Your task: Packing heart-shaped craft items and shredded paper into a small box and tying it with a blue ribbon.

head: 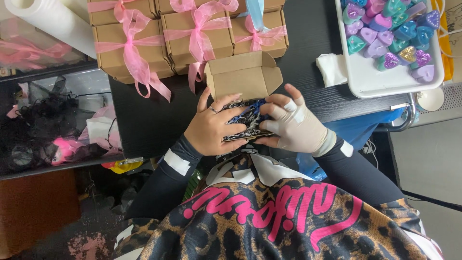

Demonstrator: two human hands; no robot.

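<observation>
My left hand [210, 129], bare with a ring, and my right hand [293, 125], in a pale glove with taped fingers, both grip a small open cardboard box [243, 77] at the near edge of the black table [144, 125]. The box's lid stands up toward the far side. Inside it lies dark blue, black and white patterned filling [244, 118], pressed between my fingers and thumbs.
Several closed cardboard boxes tied with pink ribbon [192, 33] stand behind. A white tray [380, 79] of heart-shaped purple and teal pieces sits at the right, a white tissue [331, 68] beside it. A white roll [53, 21] and cluttered shelves lie at the left.
</observation>
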